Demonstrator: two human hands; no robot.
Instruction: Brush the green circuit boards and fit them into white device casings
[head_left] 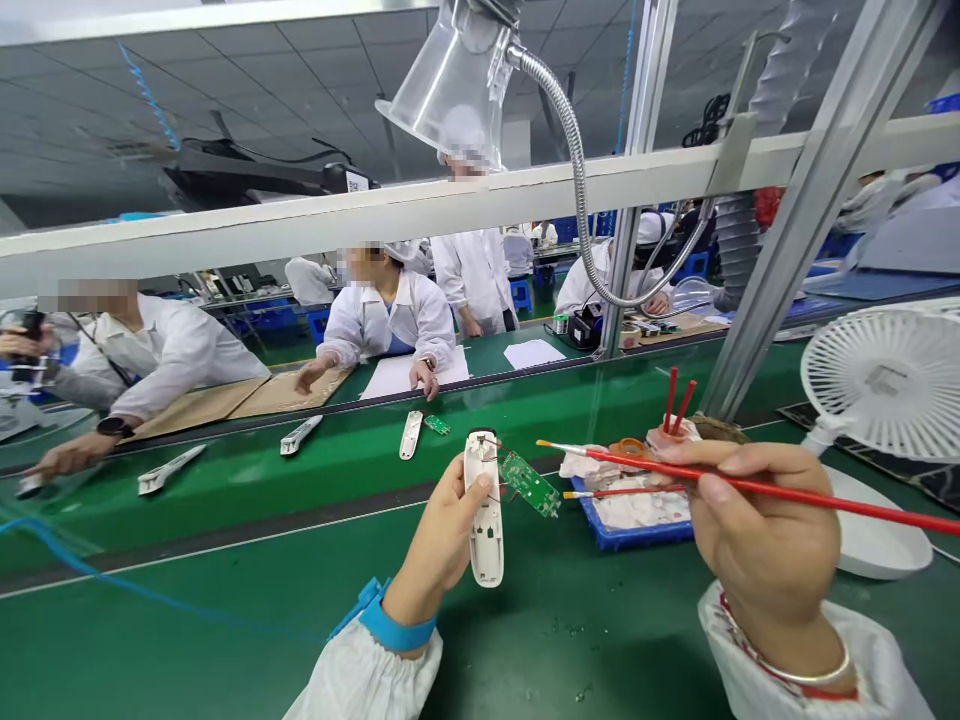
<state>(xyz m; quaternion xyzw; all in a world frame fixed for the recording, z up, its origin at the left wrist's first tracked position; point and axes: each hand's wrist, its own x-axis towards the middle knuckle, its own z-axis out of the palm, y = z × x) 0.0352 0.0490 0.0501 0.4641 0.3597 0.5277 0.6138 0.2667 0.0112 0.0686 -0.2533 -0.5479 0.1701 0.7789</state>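
Observation:
My left hand is closed around a long white plastic housing, its open inner side toward me. A green circuit board hangs by thin wires off the housing's right side. In my right hand is a slim red-handled paintbrush, pinched like a pen, its bristles pointing left above the board and apart from it. A second red brush lies across a blue tray filled with crumpled pale material; its far end is hidden behind my right hand.
A conveyor crosses ahead, carrying white housings and another board. Co-workers in white coats sit beyond it. A white fan stands right; two red sticks rise behind the tray. A clear hood hangs above.

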